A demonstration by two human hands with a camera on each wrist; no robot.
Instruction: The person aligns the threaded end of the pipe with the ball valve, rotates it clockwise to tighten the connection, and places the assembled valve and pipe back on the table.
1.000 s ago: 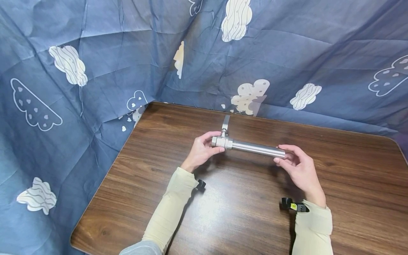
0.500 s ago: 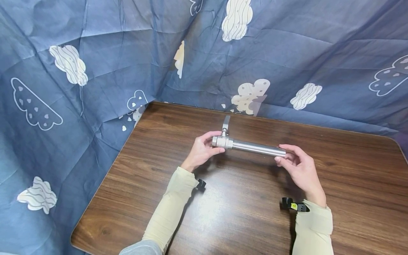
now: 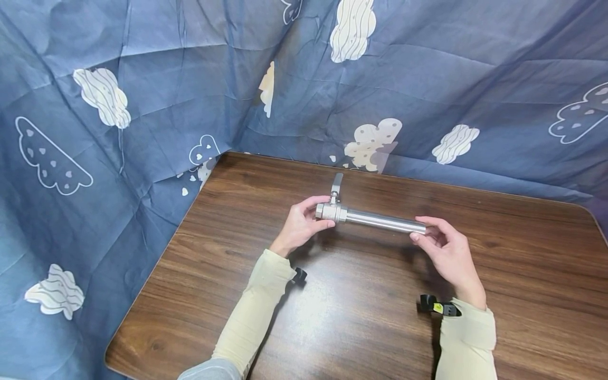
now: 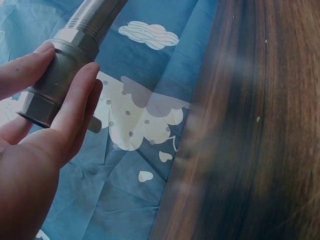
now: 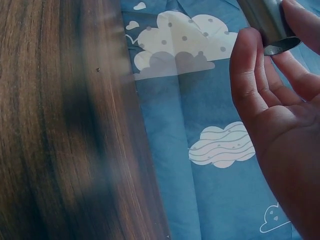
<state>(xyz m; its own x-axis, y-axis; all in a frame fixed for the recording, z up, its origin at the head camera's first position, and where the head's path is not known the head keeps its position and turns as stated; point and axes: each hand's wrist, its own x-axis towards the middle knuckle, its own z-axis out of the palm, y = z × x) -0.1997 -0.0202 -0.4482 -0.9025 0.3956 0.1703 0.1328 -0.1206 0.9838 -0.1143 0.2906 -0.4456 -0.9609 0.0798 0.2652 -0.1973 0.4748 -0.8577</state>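
A silver ball valve (image 3: 329, 211) and a shiny steel pipe (image 3: 386, 221) are joined end to end above the table. My left hand (image 3: 300, 224) grips the valve body between thumb and fingers. The valve's flat lever (image 3: 336, 183) points away toward the back edge. My right hand (image 3: 448, 250) pinches the pipe's far end, thumb on the near side and fingers behind. In the left wrist view, threads show on the pipe (image 4: 102, 20) where it meets the valve's hex collar. The right wrist view shows the open, hollow end of the pipe (image 5: 265, 20) between the fingers.
The brown wood-grain table (image 3: 199, 295) lies beneath both hands. A blue cloth (image 3: 166, 79) printed with clouds hangs behind it and along the left side. Each wrist wears a small black camera, such as the right one (image 3: 434, 305).
The pipe's right end and my right fingertips have shifted very slightly to the right. My left hand and the valve stay in place.
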